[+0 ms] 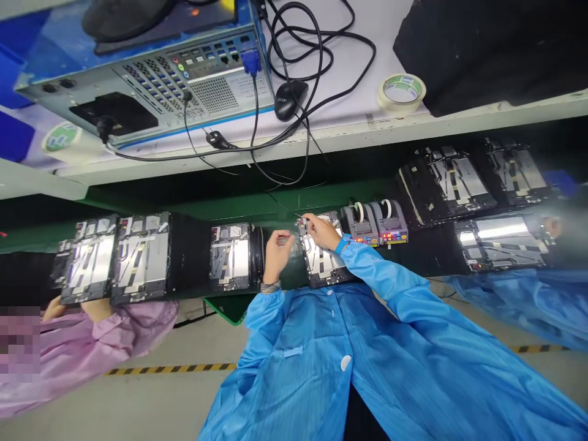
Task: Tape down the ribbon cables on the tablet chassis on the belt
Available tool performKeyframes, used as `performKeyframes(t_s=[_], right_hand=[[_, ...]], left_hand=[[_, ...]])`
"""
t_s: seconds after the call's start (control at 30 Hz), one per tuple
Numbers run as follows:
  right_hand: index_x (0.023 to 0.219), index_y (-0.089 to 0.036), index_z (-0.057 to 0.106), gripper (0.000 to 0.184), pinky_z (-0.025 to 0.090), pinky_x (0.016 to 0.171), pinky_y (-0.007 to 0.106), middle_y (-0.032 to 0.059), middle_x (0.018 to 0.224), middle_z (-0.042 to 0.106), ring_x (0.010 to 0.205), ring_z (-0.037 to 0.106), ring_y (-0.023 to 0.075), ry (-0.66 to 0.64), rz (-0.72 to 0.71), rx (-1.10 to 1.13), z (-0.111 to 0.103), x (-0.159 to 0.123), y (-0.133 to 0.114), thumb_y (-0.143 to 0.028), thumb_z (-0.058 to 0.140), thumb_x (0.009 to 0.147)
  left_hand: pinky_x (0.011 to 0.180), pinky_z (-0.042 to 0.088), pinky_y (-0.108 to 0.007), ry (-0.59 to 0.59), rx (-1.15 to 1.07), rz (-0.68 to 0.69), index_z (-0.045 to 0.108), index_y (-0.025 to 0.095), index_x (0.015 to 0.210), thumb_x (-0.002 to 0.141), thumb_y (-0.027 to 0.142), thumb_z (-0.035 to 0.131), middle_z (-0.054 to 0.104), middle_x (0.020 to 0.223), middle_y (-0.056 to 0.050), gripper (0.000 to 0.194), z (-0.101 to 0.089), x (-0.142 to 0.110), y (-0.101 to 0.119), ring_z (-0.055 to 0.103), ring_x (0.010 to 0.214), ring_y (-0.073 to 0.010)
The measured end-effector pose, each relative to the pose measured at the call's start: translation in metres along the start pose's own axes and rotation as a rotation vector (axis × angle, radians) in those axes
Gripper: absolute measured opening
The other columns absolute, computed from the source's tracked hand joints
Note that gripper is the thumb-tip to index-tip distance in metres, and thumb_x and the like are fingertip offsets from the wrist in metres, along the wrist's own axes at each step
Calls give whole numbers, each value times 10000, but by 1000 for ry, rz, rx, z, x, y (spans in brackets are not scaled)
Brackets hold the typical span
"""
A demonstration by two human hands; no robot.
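Note:
My right hand (pixel 321 231) pinches a small pale item at the top edge of a tablet-sized metal-backed panel (pixel 320 257), and its fingertips rest on the panel. The item is too small to name. My left hand (pixel 278 254) hangs just left of that panel with its fingers apart, apparently holding nothing. Both sleeves are blue anti-static smock (pixel 294 331). Beside the panel stand two grey electric tape dispensers (pixel 374 223), one with a white roll showing on top.
Several more metal-backed panels lie on the green bench (pixel 285 205) to both sides. A co-worker's pink sleeve (pixel 105 337) and hand reach the left-hand panels. A shelf above holds a computer case, mouse, black cables and masking tape.

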State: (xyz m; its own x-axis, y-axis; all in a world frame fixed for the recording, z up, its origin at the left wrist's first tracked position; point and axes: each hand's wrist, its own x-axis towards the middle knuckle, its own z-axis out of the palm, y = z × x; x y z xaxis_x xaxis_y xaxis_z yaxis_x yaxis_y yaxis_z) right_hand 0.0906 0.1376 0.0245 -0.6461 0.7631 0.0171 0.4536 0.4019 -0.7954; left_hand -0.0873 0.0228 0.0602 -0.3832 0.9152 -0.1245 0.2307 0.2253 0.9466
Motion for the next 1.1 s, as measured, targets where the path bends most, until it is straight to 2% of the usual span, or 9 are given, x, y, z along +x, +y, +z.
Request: performKeyframes(t_s=[0.13,0.27,0.47,0.57,0.77,0.87,0.93,1.0,1.1], right_hand=[[1372,-237,534,574,423,774,273,-16,871,693,822,623,182,-40,-12,4,-4,20,0,-59,604,831],[1340,-259,558,588,430,778,268,-23,860,674,816,610,177,-81,3,-25,-9,28,-5,-29,590,800],[1369,-238,535,634,437,792,263,6,1037,671,813,576,158,-39,-28,37,-7,25,-6,-30,576,771],[1337,-236,554,564,424,760,258,-11,967,678,762,567,153,-48,-37,46,-5,23,-3,-47,548,805],[1348,-221,547,548,420,758,280,1,907,684,809,601,189,-41,-4,-10,-8,14,-3,-46,524,829],[1367,-222,539,541,447,834,316,44,1028,688,925,609,219,28,-10,-24,-11,3,-8,-63,520,851],[1371,-227,543,527,446,925,356,72,1153,674,1034,590,239,61,-75,-33,-13,0,-11,-71,513,868],[1362,-230,555,531,425,987,390,80,1212,663,1106,562,254,36,-145,-54,-12,2,-10,-53,506,864],[1337,-221,570,535,423,973,396,74,1146,674,1071,563,251,-52,-179,-73,-9,15,-6,-24,504,844]], left_hand=[[884,520,-334,103,-5,-122,580,214,1097,851,351,726,646,1204,-100,317,40,3,-40,638,1081,-199],[879,513,-303,102,-77,-223,567,202,1079,859,377,707,666,1107,-80,314,60,8,-48,650,1037,-177],[761,499,-263,117,-194,-356,559,203,1020,836,372,711,639,882,-2,292,65,17,-46,634,803,-132],[726,473,-251,136,-189,-364,555,199,979,826,324,710,602,831,21,252,66,21,-46,596,751,-119],[715,460,-246,125,-146,-350,536,200,964,832,324,704,586,813,31,247,66,27,-49,586,738,-115],[721,469,-248,107,-174,-352,532,202,980,824,310,702,599,822,29,254,66,29,-49,603,744,-117],[741,479,-251,105,-210,-338,534,203,986,813,307,709,611,844,21,267,66,30,-50,615,771,-121],[771,488,-258,113,-237,-316,538,203,984,804,313,716,621,870,12,276,66,30,-51,624,806,-124],[800,499,-273,115,-199,-311,542,205,979,806,356,719,629,888,2,290,65,29,-53,631,832,-133]])
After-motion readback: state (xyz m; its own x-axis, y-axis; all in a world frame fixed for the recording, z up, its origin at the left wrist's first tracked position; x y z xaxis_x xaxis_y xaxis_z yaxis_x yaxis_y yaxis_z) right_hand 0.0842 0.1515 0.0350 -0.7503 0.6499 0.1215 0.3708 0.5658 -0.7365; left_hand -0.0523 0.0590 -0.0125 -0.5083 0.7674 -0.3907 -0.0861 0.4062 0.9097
